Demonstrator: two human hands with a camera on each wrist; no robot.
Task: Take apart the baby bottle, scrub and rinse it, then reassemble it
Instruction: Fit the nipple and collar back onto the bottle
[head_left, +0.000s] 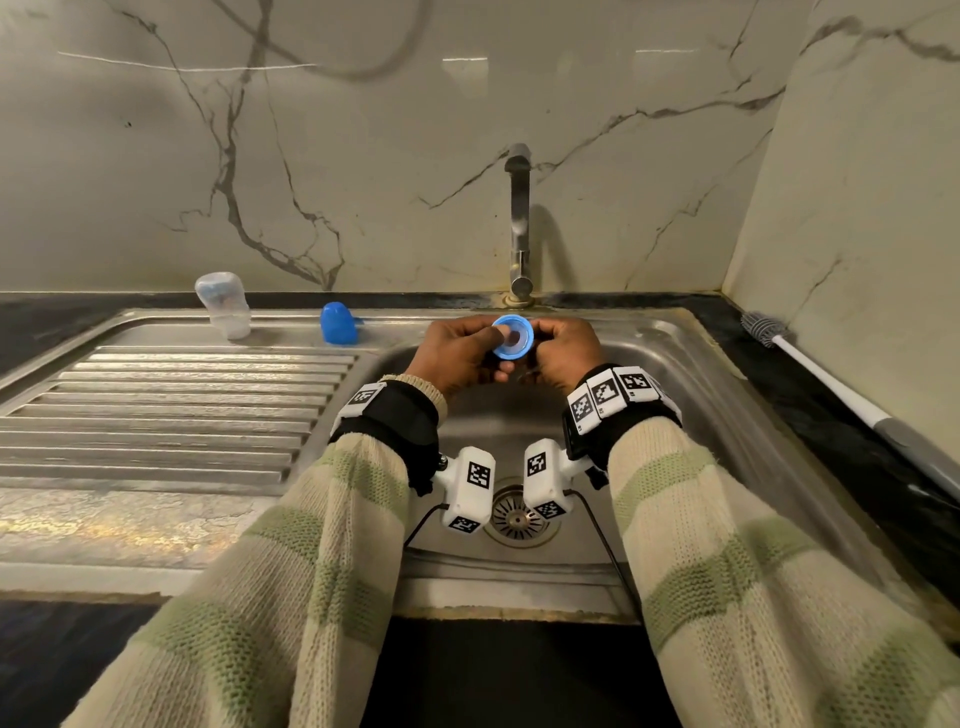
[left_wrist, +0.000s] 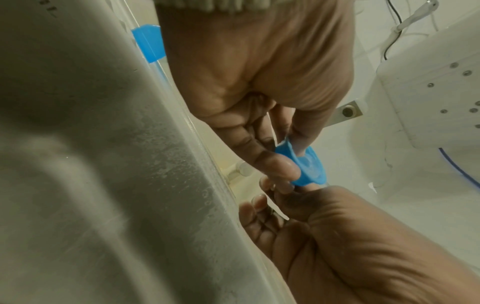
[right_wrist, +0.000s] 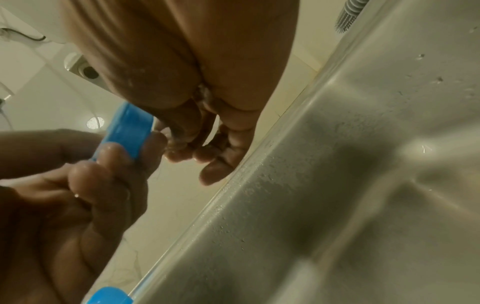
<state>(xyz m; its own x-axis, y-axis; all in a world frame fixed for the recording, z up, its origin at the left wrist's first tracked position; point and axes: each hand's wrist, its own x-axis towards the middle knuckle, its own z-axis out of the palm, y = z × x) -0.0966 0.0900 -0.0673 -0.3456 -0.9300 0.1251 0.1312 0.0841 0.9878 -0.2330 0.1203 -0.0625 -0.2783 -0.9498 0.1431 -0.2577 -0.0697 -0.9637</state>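
Over the sink basin both hands hold the blue collar ring (head_left: 511, 338), its opening turned toward me, with a pale part showing inside. My left hand (head_left: 488, 344) pinches the ring's left side, the thumb laid across its rim; the left wrist view shows that thumb pressing into the ring (left_wrist: 303, 166). My right hand (head_left: 540, 343) grips the ring's right side with curled fingers, and its fingertips (right_wrist: 179, 152) meet the ring (right_wrist: 124, 131) at its edge. The clear bottle body (head_left: 223, 305) stands upside down on the drainboard. The blue cap (head_left: 337, 323) sits to its right.
The faucet (head_left: 519, 223) rises behind the hands, with no water running. A drain strainer (head_left: 517, 517) lies in the steel basin (head_left: 691, 395). A white-handled bottle brush (head_left: 810, 364) lies on the dark counter at the right. The ribbed drainboard (head_left: 171, 410) stretches left.
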